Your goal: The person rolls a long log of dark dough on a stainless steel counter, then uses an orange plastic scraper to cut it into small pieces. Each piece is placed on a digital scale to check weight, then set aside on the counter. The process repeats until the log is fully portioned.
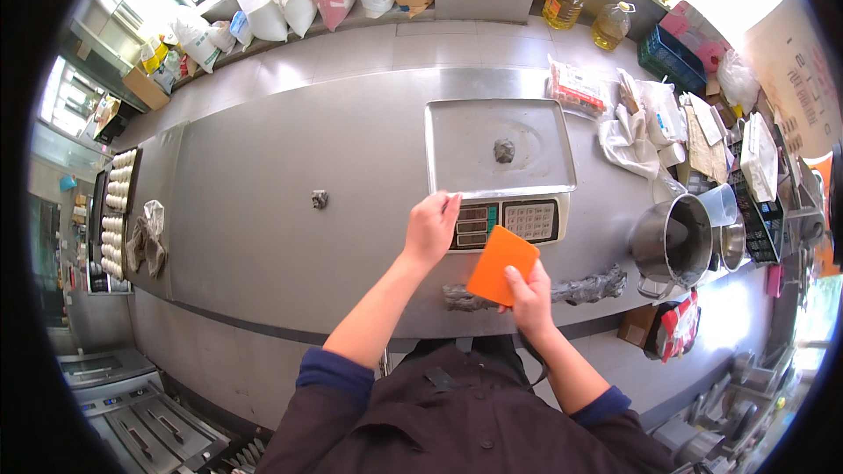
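My right hand (531, 293) grips an orange dough scraper (503, 264), held tilted above the front of a digital scale (562, 218). My left hand (431, 227) is at the near left corner of the metal tray (461, 145) on the scale, fingers close together; whether it touches the rim or pinches anything is unclear. One dark grey lump, apparently dough (504, 151), sits on the tray. Another small grey lump (319, 199) lies on the steel table to the left. A long rough grey dough roll (588, 288) stretches along the near edge, partly hidden behind the scraper and right hand.
A deep steel pot (670, 240) stands at the right, beside a clear plastic jug (718, 204). Bags and cloths (629, 138) crowd the far right. Trays of white rounded pieces (118, 187) and a crumpled cloth (145, 245) are at the table's left end.
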A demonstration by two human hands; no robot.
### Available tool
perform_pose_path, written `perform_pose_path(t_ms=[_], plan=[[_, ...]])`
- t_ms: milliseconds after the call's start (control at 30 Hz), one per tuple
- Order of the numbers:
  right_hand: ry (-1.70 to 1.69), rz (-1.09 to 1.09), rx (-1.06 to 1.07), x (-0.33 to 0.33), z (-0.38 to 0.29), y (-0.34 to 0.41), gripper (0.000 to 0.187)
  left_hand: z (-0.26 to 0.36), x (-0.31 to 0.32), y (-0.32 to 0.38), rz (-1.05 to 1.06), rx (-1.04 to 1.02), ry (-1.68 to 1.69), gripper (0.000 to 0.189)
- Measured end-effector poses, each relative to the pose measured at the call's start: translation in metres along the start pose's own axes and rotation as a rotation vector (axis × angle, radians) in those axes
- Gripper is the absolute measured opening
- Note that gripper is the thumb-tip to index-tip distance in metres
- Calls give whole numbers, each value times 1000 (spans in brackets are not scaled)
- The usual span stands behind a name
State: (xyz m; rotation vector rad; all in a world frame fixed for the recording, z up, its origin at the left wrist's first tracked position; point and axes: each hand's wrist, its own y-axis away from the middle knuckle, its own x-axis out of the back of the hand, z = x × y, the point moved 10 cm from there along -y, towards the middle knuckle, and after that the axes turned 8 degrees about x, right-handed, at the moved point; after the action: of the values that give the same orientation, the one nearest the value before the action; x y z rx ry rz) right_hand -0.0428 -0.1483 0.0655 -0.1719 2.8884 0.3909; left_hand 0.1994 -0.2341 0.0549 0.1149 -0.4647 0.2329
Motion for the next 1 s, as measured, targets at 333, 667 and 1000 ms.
perform_pose_path(t_ms=[333,667,1000], plan=[[-21,251,-17,109,8,40,29,90,-121,-100,-118,-514,-717,47],[-40,172,-46,98,9,36,27,46,-32,-130,26,-30,177,23],[44,79,-40,72,15,6,33,-93,184,-58,408,-85,-872,30]])
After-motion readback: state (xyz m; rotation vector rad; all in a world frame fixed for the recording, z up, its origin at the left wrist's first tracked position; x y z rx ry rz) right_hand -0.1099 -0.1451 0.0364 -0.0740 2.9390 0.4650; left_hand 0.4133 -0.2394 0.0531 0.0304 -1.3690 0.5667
